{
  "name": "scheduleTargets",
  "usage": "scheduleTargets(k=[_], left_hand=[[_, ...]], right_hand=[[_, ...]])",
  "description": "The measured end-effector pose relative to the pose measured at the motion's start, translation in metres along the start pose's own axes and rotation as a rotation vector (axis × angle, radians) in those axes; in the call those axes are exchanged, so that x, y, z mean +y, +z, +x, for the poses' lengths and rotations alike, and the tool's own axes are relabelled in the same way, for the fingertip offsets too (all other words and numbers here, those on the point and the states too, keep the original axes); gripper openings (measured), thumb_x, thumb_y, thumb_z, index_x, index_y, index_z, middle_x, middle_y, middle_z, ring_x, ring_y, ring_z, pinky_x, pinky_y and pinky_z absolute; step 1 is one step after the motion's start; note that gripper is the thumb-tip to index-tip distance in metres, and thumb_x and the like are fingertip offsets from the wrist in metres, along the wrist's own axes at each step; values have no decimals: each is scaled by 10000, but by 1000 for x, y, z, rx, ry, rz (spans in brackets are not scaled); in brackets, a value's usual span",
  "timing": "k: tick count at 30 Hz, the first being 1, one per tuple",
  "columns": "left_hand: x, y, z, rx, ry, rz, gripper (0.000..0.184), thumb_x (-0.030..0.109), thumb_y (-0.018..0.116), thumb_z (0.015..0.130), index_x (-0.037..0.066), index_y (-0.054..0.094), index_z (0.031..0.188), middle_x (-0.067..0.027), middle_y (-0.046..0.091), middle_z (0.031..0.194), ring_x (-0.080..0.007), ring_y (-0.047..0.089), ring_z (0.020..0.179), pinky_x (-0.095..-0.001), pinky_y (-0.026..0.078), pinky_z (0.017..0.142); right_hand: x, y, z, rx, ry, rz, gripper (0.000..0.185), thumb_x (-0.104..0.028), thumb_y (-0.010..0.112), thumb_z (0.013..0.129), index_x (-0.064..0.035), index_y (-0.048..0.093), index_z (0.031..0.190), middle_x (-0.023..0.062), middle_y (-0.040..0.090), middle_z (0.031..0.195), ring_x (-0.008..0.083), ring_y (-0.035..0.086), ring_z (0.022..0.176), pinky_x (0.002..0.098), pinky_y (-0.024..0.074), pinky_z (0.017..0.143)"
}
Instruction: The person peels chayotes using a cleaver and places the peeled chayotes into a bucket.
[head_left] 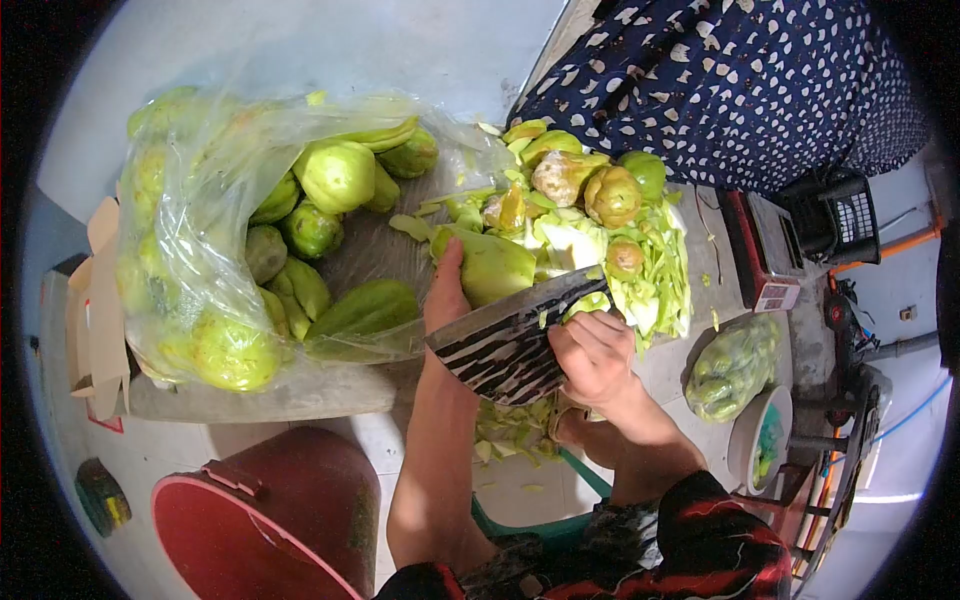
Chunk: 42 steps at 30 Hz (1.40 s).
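Note:
My left hand (447, 290) is wrapped round a partly peeled pale green fruit (490, 268), with the thumb along its near end. In my right hand (598, 360) is a large knife (505, 340); my fingers are closed at its handle end, and the handle itself is mostly hidden. Its broad, dark-streaked blade slants across in front of the fruit, and I cannot tell whether it touches. Beyond the knife lies a heap of light green peelings (655, 270). Several browned fruit pieces (612, 195) rest on that heap. To the left, an open clear plastic bag (200, 200) holds several whole green fruits (338, 176).
A red bucket (270, 500) stands on the floor below the table edge (270, 400). To the right are a red scale (762, 245), a filled plastic bag (735, 368), a white basin (745, 440) and a black basket (830, 215). Dark blue patterned clothing (700, 90) of another person is opposite.

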<state>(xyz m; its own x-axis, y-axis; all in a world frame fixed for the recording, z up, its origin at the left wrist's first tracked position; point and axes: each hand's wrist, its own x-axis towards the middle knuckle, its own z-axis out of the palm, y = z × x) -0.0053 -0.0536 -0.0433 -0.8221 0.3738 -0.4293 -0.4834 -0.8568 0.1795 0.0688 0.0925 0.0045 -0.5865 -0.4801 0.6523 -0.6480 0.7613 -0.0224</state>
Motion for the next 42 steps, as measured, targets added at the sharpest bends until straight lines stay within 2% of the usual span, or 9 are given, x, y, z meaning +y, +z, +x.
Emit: scheduleTargets(k=[9,14,16,18,23,26,29,32,42], left_hand=[[9,11,-19,-29,17,67,325,277,537,953,53,510,1186,-107,614,1095,-243,627,1001,-395,524,881],[8,5,-14,-4,73,131,434,357,569,915,46,563,1217,-117,659,1120,-276,648,997,-408,518,907],[11,9,-19,2,88,132,426,353,571,913,47,568,1210,-114,661,1112,-273,650,989,-404,519,905],[13,11,-22,-32,43,118,345,245,555,927,64,515,1218,-98,608,1080,-217,613,1020,-367,505,878],[7,4,-11,58,78,163,424,326,626,885,44,575,1198,-114,660,1101,-253,650,984,-391,534,874],[8,10,-17,83,129,215,431,329,629,882,43,575,1201,-114,659,1100,-261,650,981,-396,536,865],[12,11,-21,11,31,142,395,282,562,927,66,488,1249,-96,600,1114,-222,620,1001,-382,506,885],[16,6,-19,5,61,128,451,334,594,903,32,541,1235,-115,634,1150,-272,624,1039,-404,500,927],[17,6,-18,26,157,207,449,324,550,931,28,502,1266,-120,597,1191,-255,598,1088,-389,473,979]], right_hand=[[14,-2,-6,-47,64,-6,162,-80,586,651,-41,511,789,53,455,625,217,498,526,335,383,449],[30,-1,-12,-59,172,26,208,-109,605,662,-37,519,837,66,465,630,246,504,524,359,399,457],[26,-12,-4,-73,142,50,226,-118,619,656,-38,522,844,67,465,630,248,504,523,362,397,455],[18,-19,-1,-93,84,104,242,-109,644,633,-36,527,832,60,464,629,230,492,512,352,379,438],[5,-20,4,-39,-30,110,181,-64,631,639,-33,526,783,40,442,626,190,456,495,318,343,415],[7,-19,0,-96,-7,98,201,-75,633,643,-30,524,805,50,452,627,204,471,503,332,354,418],[18,-13,-5,-135,83,95,221,-76,628,646,-27,521,832,70,471,635,242,499,523,359,388,443],[24,-9,-8,-143,177,90,286,-49,649,601,-32,510,851,101,495,657,307,539,584,403,443,523],[34,-2,-20,-177,301,92,380,-49,713,550,-35,497,863,129,540,696,352,566,630,411,457,550]])
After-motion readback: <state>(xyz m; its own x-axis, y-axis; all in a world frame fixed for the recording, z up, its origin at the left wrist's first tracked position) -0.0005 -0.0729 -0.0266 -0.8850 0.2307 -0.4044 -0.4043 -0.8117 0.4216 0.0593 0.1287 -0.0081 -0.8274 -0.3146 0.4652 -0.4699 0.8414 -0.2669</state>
